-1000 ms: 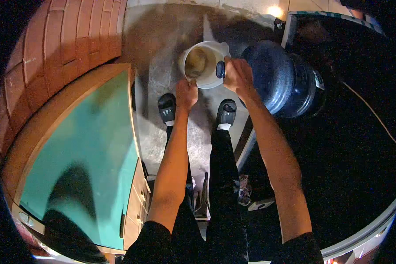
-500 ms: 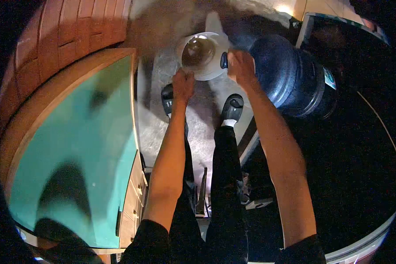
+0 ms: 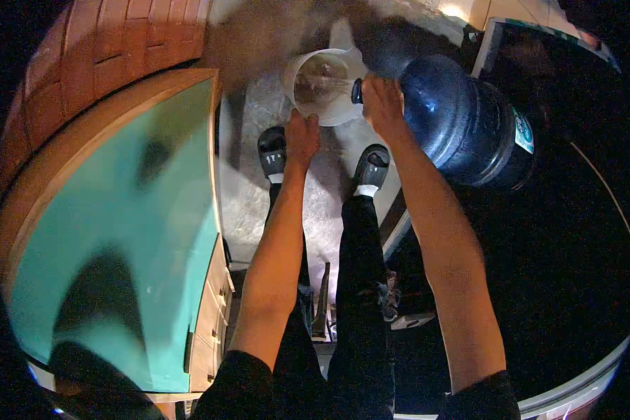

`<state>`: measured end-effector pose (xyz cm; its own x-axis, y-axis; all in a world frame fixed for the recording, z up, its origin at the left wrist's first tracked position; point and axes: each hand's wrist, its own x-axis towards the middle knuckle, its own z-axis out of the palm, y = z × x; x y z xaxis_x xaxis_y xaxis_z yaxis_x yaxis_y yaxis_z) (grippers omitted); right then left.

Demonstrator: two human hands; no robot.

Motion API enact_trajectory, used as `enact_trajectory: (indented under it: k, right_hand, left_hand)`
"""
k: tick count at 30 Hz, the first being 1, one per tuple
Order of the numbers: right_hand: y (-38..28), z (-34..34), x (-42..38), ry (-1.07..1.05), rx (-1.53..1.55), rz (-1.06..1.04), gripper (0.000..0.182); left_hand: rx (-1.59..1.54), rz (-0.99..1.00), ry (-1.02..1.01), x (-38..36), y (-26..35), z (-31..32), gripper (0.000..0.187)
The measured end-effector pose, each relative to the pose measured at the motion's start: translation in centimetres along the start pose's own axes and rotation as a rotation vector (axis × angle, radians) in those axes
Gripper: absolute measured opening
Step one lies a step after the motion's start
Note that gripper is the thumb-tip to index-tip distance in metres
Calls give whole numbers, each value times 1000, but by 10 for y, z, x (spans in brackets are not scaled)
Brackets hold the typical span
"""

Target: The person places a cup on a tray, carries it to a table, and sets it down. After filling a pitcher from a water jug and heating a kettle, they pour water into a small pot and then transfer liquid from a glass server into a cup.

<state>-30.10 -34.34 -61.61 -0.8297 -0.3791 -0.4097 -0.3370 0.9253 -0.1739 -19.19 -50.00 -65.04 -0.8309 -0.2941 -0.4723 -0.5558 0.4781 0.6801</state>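
Note:
A large blue water jug (image 3: pixel 462 122) lies on its side on the dark surface at the right, its mouth pointing left. My right hand (image 3: pixel 383 103) is closed around the neck of the jug, just behind the mouth. Beside the mouth is a whitish, translucent bucket (image 3: pixel 351 110), its opening facing up and holding what looks like water. My left hand (image 3: pixel 302 134) has its fingers closed on the near rim of the bucket.
A green-topped wooden table (image 3: pixel 112 231) with drawers stands at the left, before a reddish-brown panelled surface (image 3: pixel 129 35). My feet in black sandals (image 3: pixel 273 150) rest on the grey floor (image 3: pixel 252 203). A metal-edged dark table extends along the right.
The bucket's opening has tilted slightly toward the jug's mouth, and its contents look more disturbed. My left hand has shifted a little right and down with the rim.

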Motion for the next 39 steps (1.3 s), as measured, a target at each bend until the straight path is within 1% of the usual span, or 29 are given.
enact_trajectory:
  k: [2, 3, 4, 5, 6, 8, 10, 11, 14, 16, 19, 20, 23, 24, 25, 26, 27, 28, 29, 30, 31, 32, 33, 34, 35, 36, 37, 38, 39]
  right_hand:
    - [-2, -2, -2, 25, -37, -4, 28]
    - [-1, 0, -4, 27, -34, -1, 28]
    - [1, 3, -7, 169, -8, -81, 29]
    - [2, 4, -11, 313, 17, -160, 29]
    - [2, 3, -11, 315, 16, -158, 29]
    - [-1, 2, -9, 158, -33, -67, 30]
    - [-4, 0, -8, 133, -90, -62, 24]
    - [-5, -1, -8, 109, -148, -59, 18]
    - [-7, -3, -4, 48, -206, -39, 17]
    - [-8, -2, -4, 58, -195, -26, 16]
    - [-5, 1, -2, 83, -177, -19, 16]
    - [-5, 1, -2, 100, -170, -25, 16]
    - [-7, 2, -4, 106, -184, -50, 17]
    - [-8, 1, -2, 107, -184, -51, 17]
    - [-9, 1, 1, 5, -173, 1, 18]
    - [-8, 2, 3, -96, -162, 53, 18]
    - [-7, 7, 0, -96, -163, 55, 18]
    - [-7, 13, -6, 47, -182, 15, 18]
    - [-7, 17, -9, 191, -202, -24, 19]
    - [-10, 10, -9, 192, -201, -23, 19]
    - [-12, 4, -7, 85, -219, -9, 19]
    - [-14, -1, -7, -22, -235, 5, 20]
    - [-13, 3, -9, -20, -236, 6, 20]
    - [-12, 7, -13, 66, -211, -28, 25]
    - [-13, 4, -15, 151, -187, -61, 32]
    - [-14, 0, -13, 152, -187, -60, 32]
    - [-14, -4, -10, 20, -185, -38, 34]
    - [-16, -9, -8, -112, -183, -15, 35]
    - [-17, -8, -10, -112, -183, -14, 35]
  left_hand:
    - [-35, -37, 1, -3, 1, -1, 33]
    - [-65, 57, -63, -6, -3, 0, 32]
    - [-95, 152, -127, -8, -7, 3, 30]
    - [-94, 156, -129, -11, -14, 8, 30]
    - [-131, 128, -129, -12, -20, 14, 28]
    - [-167, 97, -132, -15, -26, 17, 26]
    - [518, 575, 3, -18, -23, 13, 19]
    - [518, 576, 2, -18, -26, 16, 19]
    - [437, 499, 63, -16, -28, 20, 14]
    - [334, 510, -87, -14, -20, 12, 14]
    - [243, 459, -44, -13, -12, 12, 17]
    - [241, 460, -45, -12, -18, 15, 17]
    - [471, 571, 13, -11, -44, 32, 21]
    - [155, 293, -26, -13, -44, 38, 21]
    - [-159, 13, -65, -14, -46, 42, 21]
    - [-160, 14, -65, -13, -47, 40, 21]
    - [155, 241, -101, -12, -50, 35, 23]
    - [472, 465, -134, -11, -52, 33, 25]
    - [473, 466, -134, -12, -44, 27, 25]
    - [405, 552, -44, -15, -35, 17, 26]
    - [335, 636, 47, -16, -25, 10, 26]
    - [335, 637, 47, -15, -30, 12, 26]
    - [348, 695, 24, -13, -40, 15, 28]
    - [359, 753, 1, -13, -50, 20, 31]
    - [358, 754, 1, -15, -54, 24, 31]
    - [177, 602, -26, -18, -57, 28, 35]
    - [-3, 446, -53, -20, -61, 31, 40]
    - [-3, 447, -53, -21, -56, 30, 40]
    - [-69, 324, -91, -21, -47, 27, 44]
